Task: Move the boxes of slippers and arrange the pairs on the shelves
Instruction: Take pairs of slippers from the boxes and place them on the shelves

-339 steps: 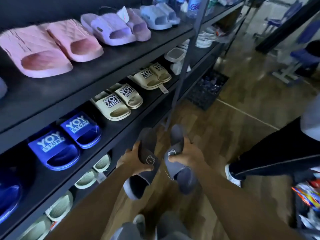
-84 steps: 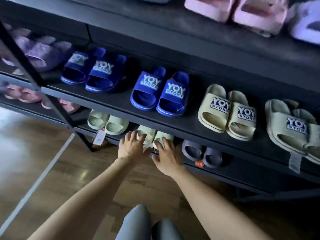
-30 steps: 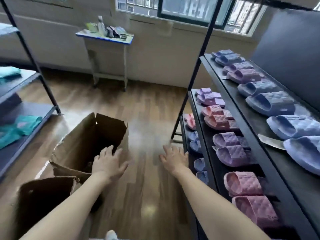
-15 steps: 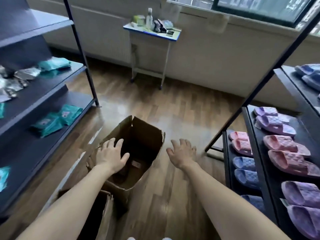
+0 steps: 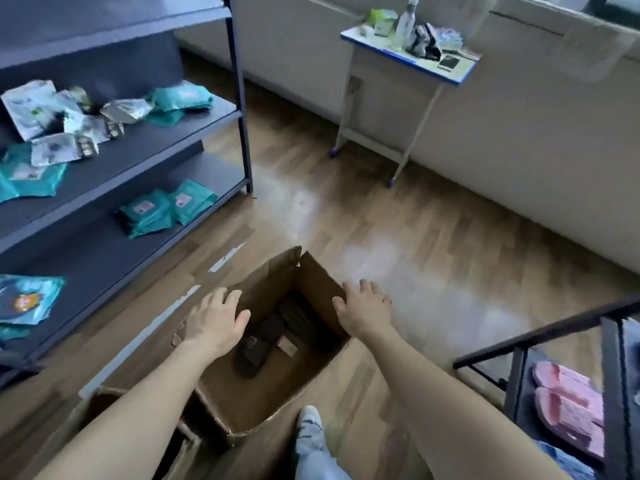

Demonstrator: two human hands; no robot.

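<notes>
Your L hand [image 5: 216,318] and R hand [image 5: 363,310] are over the rims of open brown cardboard box [image 5: 249,403] on floor, fingers spread, both empty. Dark grey slippers [image 5: 256,348] lie at box bottom, below and between hands, long axis near-left to far-right. L hand nearer, so reach down w/ it.

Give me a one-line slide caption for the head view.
Left hand and right hand, both open, reach over an open cardboard box with dark slippers inside.

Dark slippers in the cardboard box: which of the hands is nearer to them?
Left. The left hand is over the left edge of the cardboard box, its thumb just beside the dark slippers; the right hand is over the right rim, farther from them.
</notes>
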